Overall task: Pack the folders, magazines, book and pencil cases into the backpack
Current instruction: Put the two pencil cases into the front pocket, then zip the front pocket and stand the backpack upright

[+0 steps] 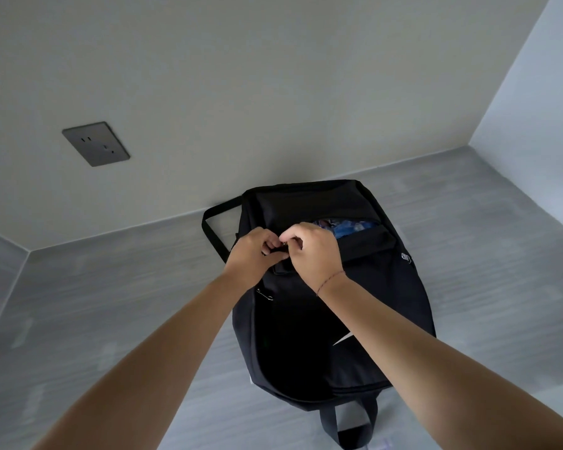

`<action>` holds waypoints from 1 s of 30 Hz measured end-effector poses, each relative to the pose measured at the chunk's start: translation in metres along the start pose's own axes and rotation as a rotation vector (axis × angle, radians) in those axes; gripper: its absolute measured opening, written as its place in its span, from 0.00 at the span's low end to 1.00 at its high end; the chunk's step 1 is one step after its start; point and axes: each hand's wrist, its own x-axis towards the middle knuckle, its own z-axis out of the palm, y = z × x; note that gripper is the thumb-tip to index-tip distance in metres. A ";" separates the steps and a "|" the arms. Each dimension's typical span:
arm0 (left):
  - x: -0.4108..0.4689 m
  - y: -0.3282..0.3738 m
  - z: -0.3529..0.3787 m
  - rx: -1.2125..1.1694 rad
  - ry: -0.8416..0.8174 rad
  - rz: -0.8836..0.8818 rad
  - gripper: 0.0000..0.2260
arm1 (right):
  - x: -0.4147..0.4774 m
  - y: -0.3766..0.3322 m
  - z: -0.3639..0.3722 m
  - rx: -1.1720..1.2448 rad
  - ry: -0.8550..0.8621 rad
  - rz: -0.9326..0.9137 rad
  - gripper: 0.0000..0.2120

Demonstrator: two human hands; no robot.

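Observation:
A black backpack (332, 319) stands on a grey table (111, 303) with its back to the wall. Its top compartment gapes on the right side, and something blue and glossy (351, 227) shows inside. My left hand (254, 251) pinches the fabric at the left end of the opening. My right hand (312, 251) touches it there, fingertips closed on a small metal zipper pull (285, 243). Folders, book and pencil cases are not visible outside the bag.
A dark wall socket (95, 143) sits on the wall at upper left. A shoulder strap (215, 228) loops out to the left of the bag, and another strap (348, 420) hangs at the table's near edge. A side wall (533, 108) closes the right.

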 end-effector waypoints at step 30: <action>0.040 0.052 0.019 0.120 -0.116 0.145 0.04 | 0.014 0.117 -0.101 -0.135 0.180 0.631 0.11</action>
